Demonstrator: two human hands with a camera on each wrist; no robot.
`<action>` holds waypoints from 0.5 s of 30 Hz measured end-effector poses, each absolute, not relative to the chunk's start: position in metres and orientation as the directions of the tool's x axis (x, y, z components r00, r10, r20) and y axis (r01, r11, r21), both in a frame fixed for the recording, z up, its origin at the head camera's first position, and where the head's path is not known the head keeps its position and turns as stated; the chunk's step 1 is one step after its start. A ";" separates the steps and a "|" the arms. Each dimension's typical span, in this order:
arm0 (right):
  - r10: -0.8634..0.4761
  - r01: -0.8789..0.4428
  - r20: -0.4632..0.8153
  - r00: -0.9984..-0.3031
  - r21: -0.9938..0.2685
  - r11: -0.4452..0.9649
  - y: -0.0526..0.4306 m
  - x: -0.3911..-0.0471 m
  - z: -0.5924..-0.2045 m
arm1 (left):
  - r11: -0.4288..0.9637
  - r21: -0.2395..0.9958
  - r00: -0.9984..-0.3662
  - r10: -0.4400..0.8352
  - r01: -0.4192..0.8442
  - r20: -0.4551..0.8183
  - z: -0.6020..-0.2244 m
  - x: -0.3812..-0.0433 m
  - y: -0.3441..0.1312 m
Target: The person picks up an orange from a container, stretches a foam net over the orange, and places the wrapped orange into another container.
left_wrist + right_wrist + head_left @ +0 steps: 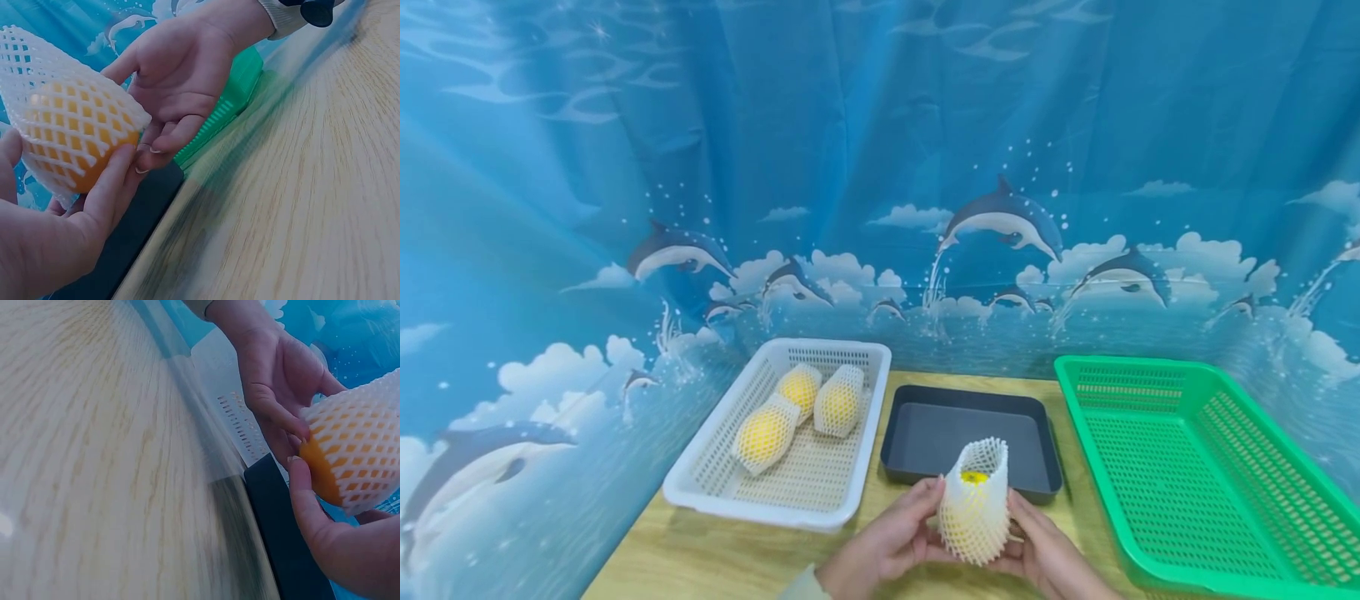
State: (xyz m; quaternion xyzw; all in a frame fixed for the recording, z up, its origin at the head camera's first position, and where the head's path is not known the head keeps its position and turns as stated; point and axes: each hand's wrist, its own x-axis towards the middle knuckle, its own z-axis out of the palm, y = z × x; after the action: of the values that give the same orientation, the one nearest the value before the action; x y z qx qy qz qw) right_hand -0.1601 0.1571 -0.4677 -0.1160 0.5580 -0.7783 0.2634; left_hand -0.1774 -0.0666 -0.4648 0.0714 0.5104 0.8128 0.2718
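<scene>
Both hands hold up a yellow-orange fruit in a white foam net sleeve [974, 512], near the front edge of the dark tray [925, 425]. My left hand [895, 533] grips it from the left, thumb along its side and fingers under the lower end. From the right, my right hand [1048, 546] holds it too, its thumb on the net. The sleeve's open end points up, with a bit of yellow showing inside. In the left wrist view, the bare bottom of the fruit [90, 178] pokes out of the net, fingertips of both hands right at it.
At the left, a white basket [868, 467] holds three netted yellow fruits [766, 433]. On the right stands a green basket [1101, 475]. All sit on a wood-grain table [700, 550], before a blue dolphin-print curtain [880, 167].
</scene>
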 end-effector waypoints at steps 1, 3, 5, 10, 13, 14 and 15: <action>-0.539 0.283 -0.114 -0.835 -0.928 -0.243 0.157 -0.160 -0.468 | -0.327 0.870 -0.840 0.517 -0.369 -0.162 -0.465 -0.178 -0.067; -0.546 0.288 -0.108 -0.831 -0.923 -0.257 0.157 -0.160 -0.468 | -0.315 0.874 -0.839 0.518 -0.369 -0.168 -0.465 -0.177 -0.067; -0.559 0.297 -0.098 -0.824 -0.914 -0.277 0.157 -0.160 -0.468 | -0.299 0.880 -0.838 0.517 -0.368 -0.175 -0.466 -0.177 -0.067; -0.598 0.313 -0.068 -0.799 -0.895 -0.316 0.158 -0.162 -0.470 | -0.262 0.892 -0.837 0.511 -0.367 -0.194 -0.468 -0.175 -0.067; -0.609 0.319 -0.058 -0.791 -0.889 -0.329 0.159 -0.163 -0.471 | -0.250 0.899 -0.837 0.511 -0.361 -0.194 -0.469 -0.175 -0.066; -0.612 0.320 -0.055 -0.789 -0.887 -0.333 0.159 -0.163 -0.471 | -0.248 0.902 -0.838 0.512 -0.355 -0.189 -0.469 -0.174 -0.066; -0.615 0.320 -0.054 -0.787 -0.888 -0.331 0.159 -0.163 -0.470 | -0.248 0.903 -0.838 0.513 -0.351 -0.184 -0.468 -0.174 -0.066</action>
State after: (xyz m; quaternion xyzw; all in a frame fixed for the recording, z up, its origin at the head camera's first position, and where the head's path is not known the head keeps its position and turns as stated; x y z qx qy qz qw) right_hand -0.1632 0.1591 -0.4704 -0.1477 0.4998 -0.8023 0.2912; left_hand -0.1739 -0.0657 -0.4683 0.0741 0.5483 0.7865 0.2745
